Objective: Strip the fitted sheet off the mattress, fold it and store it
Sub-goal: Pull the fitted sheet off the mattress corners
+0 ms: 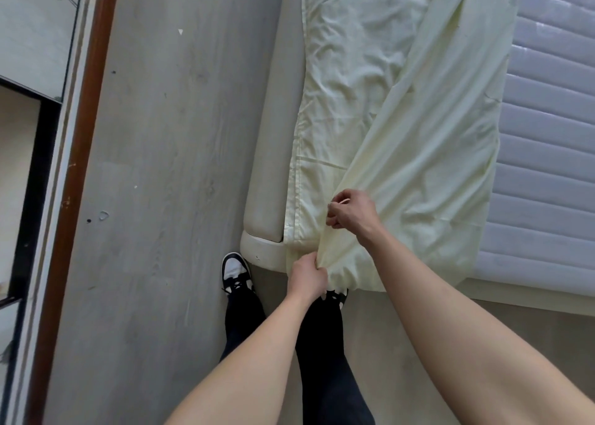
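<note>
Sheet: the pale yellow fitted sheet (415, 154) is lying on the bed, already peeled off the right part of the mattress and doubled back over itself toward the left edge, so one long flap is crossing the layer beneath on a slant.
Left hand: the left hand (307, 275) is gripping a gathered bunch of the sheet at the near corner of the bed, fingers curled tightly into the cloth; judging by the puckered folds there, it is probably holding the elastic corner to keep that end from slipping.
Right hand: the right hand (351, 210) is pinching the folded edge a little farther up, fingers curled round the fabric, seemingly to line up that edge with the corner below it.
Why held so: the two grips are sitting near each other along one edge, which suits bringing corners together for a fold rather than pulling the sheet free.
Mattress: the bare quilted mattress (553, 141) is showing in grey-white ribs on the right, where the sheet is no longer covering it.
Bed frame: a padded cream bed frame (267, 167) is running along the left side and rounding the near corner.
Floor: the grey wood-look floor (161, 167) is stretching left of the bed, with the person's black-and-white shoe (235, 271) planted just beside the frame's corner.
Room edge: a brown-trimmed wardrobe (90, 102), perhaps with a sliding door, is bordering the far left.
</note>
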